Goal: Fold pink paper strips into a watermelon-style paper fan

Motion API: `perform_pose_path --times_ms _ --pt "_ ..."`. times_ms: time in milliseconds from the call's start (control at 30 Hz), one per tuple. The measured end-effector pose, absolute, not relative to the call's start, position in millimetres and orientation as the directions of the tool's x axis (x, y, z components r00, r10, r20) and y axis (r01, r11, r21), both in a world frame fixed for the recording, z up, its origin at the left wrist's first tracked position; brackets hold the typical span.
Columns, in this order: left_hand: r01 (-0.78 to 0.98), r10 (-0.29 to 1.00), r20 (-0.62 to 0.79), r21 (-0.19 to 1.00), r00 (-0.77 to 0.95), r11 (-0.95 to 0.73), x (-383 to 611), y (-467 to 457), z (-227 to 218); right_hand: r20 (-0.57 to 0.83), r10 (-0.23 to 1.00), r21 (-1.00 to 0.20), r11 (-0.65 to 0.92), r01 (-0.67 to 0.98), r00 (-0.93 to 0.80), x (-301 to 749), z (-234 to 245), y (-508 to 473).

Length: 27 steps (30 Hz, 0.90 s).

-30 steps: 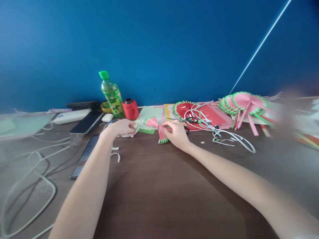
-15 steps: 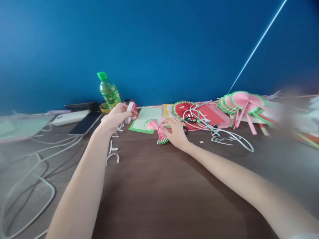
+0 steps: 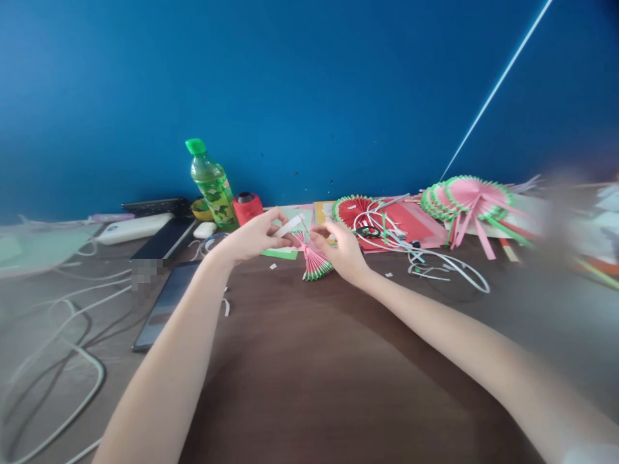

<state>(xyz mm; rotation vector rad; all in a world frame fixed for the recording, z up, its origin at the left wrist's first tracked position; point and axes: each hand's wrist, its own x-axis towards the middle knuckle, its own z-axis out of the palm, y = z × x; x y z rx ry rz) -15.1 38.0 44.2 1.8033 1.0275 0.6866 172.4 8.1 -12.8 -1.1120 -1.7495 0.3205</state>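
A small pleated paper fan point(image 3: 316, 261), pink with a green-and-white zigzag edge, stands on the table with a pinched narrow middle. My left hand point(image 3: 256, 237) is closed on white tape point(image 3: 289, 225), which slants over the fan's upper part. The tape's far end reaches close to the fingers of my right hand point(image 3: 341, 248). That hand is closed at the fan's right side, thumb and fingertips near its middle. Whether those fingertips also touch the tape, I cannot tell. The fan's upper half is partly hidden by the tape and fingers.
A green-capped bottle point(image 3: 213, 187) and a red thread spool point(image 3: 247, 207) stand by the blue wall. Phones point(image 3: 169, 303) and white cables point(image 3: 91, 361) lie left. Behind the hands are paper sheets and a red pleated rosette point(image 3: 355, 211); pink rosettes point(image 3: 476, 196) are stacked right.
My left hand has come right and down from beside the spool to the fan, bringing the white tape. The right hand has lifted slightly and stays at the fan.
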Motion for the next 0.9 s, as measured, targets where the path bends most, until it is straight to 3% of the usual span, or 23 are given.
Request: perform_pose_path --times_ms 167,300,533,600,700,800,900 --pt "0.339 0.832 -0.031 0.921 0.553 -0.190 -4.7 33.7 43.7 0.585 0.807 -0.679 0.542 0.496 -0.082 172.0 -4.2 6.9" --pt "0.293 0.882 0.014 0.941 0.471 -0.171 -10.0 34.5 46.3 0.562 0.827 -0.741 0.485 0.465 0.033 194.4 -6.3 26.1" --pt "-0.059 0.938 0.122 0.992 0.323 -0.109 -16.5 38.5 49.3 0.595 0.746 -0.671 0.257 0.695 0.299 230.9 -28.4 63.5" --pt "-0.142 0.936 0.135 0.986 0.324 -0.093 -16.1 38.8 49.4 0.575 0.780 -0.698 0.311 0.645 0.247 225.9 -27.7 60.8" --pt "-0.191 0.928 0.141 0.978 0.346 -0.078 -13.6 38.2 49.2 0.462 0.887 -0.826 0.416 0.380 0.032 209.7 -18.8 48.2" --pt "-0.203 0.907 0.146 0.977 0.394 -0.069 -8.6 35.8 48.0 0.332 0.929 -0.913 0.360 0.192 -0.162 193.4 -10.3 35.3" --pt "-0.197 0.882 0.150 0.978 0.447 -0.066 -3.2 32.5 46.1 0.249 0.943 -0.936 0.293 0.195 -0.221 184.3 -7.9 28.7"
